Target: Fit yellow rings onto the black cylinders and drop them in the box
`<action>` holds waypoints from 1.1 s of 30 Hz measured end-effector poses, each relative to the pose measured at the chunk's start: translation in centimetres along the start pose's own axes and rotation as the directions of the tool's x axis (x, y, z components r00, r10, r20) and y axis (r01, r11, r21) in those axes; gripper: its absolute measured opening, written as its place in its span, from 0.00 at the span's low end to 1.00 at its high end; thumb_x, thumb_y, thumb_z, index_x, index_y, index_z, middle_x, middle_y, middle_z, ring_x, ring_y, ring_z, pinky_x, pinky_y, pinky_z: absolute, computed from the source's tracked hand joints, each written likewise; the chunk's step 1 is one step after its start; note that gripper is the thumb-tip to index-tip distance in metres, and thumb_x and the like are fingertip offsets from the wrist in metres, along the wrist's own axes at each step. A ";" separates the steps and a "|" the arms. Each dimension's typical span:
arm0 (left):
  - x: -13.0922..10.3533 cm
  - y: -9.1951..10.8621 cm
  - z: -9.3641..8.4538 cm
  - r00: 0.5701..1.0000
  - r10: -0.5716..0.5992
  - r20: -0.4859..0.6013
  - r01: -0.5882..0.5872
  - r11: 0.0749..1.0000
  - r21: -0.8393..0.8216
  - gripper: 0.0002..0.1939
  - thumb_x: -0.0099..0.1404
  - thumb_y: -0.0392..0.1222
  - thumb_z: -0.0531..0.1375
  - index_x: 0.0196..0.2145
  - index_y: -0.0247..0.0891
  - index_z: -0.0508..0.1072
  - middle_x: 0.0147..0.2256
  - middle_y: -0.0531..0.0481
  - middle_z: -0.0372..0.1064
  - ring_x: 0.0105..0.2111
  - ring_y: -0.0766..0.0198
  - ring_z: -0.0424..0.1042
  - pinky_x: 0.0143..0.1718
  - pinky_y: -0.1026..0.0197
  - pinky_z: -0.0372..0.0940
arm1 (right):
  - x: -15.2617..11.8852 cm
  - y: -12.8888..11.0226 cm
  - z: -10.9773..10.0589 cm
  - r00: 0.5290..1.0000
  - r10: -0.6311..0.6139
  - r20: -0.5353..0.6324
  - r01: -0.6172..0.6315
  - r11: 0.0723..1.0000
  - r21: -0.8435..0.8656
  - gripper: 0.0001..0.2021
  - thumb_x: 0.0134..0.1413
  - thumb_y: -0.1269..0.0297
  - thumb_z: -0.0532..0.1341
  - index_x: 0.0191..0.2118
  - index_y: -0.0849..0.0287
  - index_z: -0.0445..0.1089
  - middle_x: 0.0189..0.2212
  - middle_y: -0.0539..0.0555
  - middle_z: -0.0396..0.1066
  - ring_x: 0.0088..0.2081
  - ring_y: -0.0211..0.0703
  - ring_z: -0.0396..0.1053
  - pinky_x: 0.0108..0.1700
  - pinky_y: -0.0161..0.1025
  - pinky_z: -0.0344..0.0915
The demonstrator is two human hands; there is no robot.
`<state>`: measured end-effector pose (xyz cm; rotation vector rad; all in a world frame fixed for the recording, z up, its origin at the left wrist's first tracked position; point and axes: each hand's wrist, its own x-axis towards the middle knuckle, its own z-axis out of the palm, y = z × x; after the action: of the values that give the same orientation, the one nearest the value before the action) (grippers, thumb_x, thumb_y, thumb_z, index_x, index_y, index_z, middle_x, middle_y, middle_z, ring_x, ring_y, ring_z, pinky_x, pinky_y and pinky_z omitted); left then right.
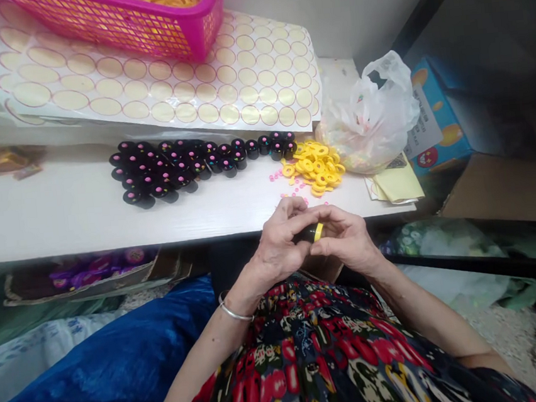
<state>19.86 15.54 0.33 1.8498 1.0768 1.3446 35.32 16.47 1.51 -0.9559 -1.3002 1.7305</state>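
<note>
Just off the table's front edge, my left hand (279,241) is closed around a small black round piece (305,234). My right hand (344,234) pinches a yellow ring (318,231) at the right end of that piece, so the two hands almost meet. Fingers hide much of the black piece. Behind my hands lies a heap of yellow rings with short tabs (316,166). Tiny pink bits (295,189) are scattered beside the heap. Further left, many black round pieces with pink centres (160,167) stand grouped on the white table (61,221).
At the back, a pink basket (195,37) of yellow pieces sits on sheets of round stickers (248,92). A white plastic bag (369,118), folded yellow paper (396,183) and a blue carton (434,112) are on the right. Blue shiny fabric (123,366) lies lower left.
</note>
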 end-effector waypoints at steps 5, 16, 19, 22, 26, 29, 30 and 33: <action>0.0 0.2 -0.8 0.998 0.058 -0.007 -0.058 0.998 0.023 0.17 0.47 0.29 0.64 0.36 0.42 0.76 0.47 0.45 0.62 0.50 0.53 0.60 0.50 0.46 0.60 | 0.4 -0.4 -0.7 0.990 0.056 0.132 -0.069 0.993 0.094 0.29 0.28 0.63 0.73 0.43 0.55 0.66 0.43 0.53 0.65 0.46 0.44 0.64 0.48 0.39 0.63; -1.4 0.7 -1.4 0.993 -0.113 0.012 0.114 0.979 -0.169 0.31 0.48 0.36 0.66 0.51 0.42 0.68 0.52 0.40 0.59 0.52 0.52 0.61 0.50 0.51 0.63 | -0.1 -0.7 0.3 0.984 0.113 0.141 -0.132 0.982 0.134 0.29 0.32 0.68 0.71 0.46 0.57 0.65 0.40 0.54 0.68 0.40 0.43 0.69 0.44 0.44 0.68; -1.9 0.8 -0.8 0.990 -0.120 -0.080 0.113 0.990 -0.086 0.26 0.49 0.32 0.64 0.48 0.41 0.70 0.45 0.43 0.64 0.46 0.57 0.66 0.44 0.56 0.66 | 0.0 -0.6 0.5 0.988 0.104 0.112 -0.121 0.981 0.153 0.29 0.31 0.69 0.72 0.45 0.57 0.65 0.39 0.53 0.68 0.39 0.43 0.70 0.43 0.43 0.68; -2.0 1.0 -0.5 0.981 -0.154 -0.119 0.149 0.987 -0.053 0.25 0.49 0.30 0.62 0.47 0.39 0.69 0.43 0.44 0.65 0.42 0.59 0.67 0.39 0.59 0.67 | 0.1 -0.4 0.6 0.993 0.083 0.078 -0.094 0.984 0.149 0.29 0.32 0.69 0.72 0.45 0.57 0.64 0.38 0.53 0.69 0.39 0.43 0.70 0.45 0.45 0.68; -1.9 1.1 -0.4 0.973 -0.198 -0.118 0.196 0.980 -0.025 0.22 0.48 0.32 0.64 0.43 0.38 0.70 0.39 0.46 0.66 0.38 0.61 0.67 0.34 0.62 0.66 | 0.0 -0.2 0.8 0.996 0.072 0.051 -0.076 0.992 0.099 0.26 0.35 0.66 0.71 0.43 0.57 0.64 0.37 0.53 0.68 0.41 0.44 0.69 0.46 0.45 0.67; -1.9 0.9 -0.6 0.976 -0.201 -0.082 0.198 0.979 -0.044 0.20 0.48 0.38 0.66 0.41 0.39 0.71 0.35 0.48 0.67 0.35 0.63 0.67 0.32 0.63 0.66 | -0.2 0.1 0.6 0.997 0.033 0.075 -0.035 0.999 0.031 0.25 0.36 0.65 0.70 0.43 0.57 0.64 0.39 0.53 0.65 0.45 0.46 0.67 0.46 0.43 0.66; -1.9 0.8 -0.6 0.977 -0.201 -0.067 0.198 0.979 -0.051 0.20 0.48 0.40 0.67 0.41 0.39 0.71 0.35 0.48 0.67 0.35 0.63 0.67 0.32 0.62 0.66 | -0.2 0.2 0.5 0.996 0.018 0.085 -0.018 1.000 0.002 0.24 0.37 0.65 0.70 0.44 0.57 0.65 0.40 0.54 0.64 0.46 0.46 0.66 0.47 0.43 0.66; -1.9 0.9 -0.7 0.977 -0.204 -0.059 0.200 0.977 -0.071 0.22 0.49 0.42 0.67 0.42 0.39 0.71 0.36 0.48 0.68 0.34 0.63 0.67 0.33 0.62 0.66 | -0.3 0.0 0.3 0.994 -0.005 0.111 0.015 0.996 -0.091 0.24 0.40 0.64 0.69 0.47 0.55 0.65 0.42 0.54 0.62 0.46 0.46 0.64 0.46 0.42 0.66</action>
<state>19.13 13.42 0.39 1.6117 1.2056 1.3124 35.17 16.06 1.57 -0.9138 -1.4647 1.7503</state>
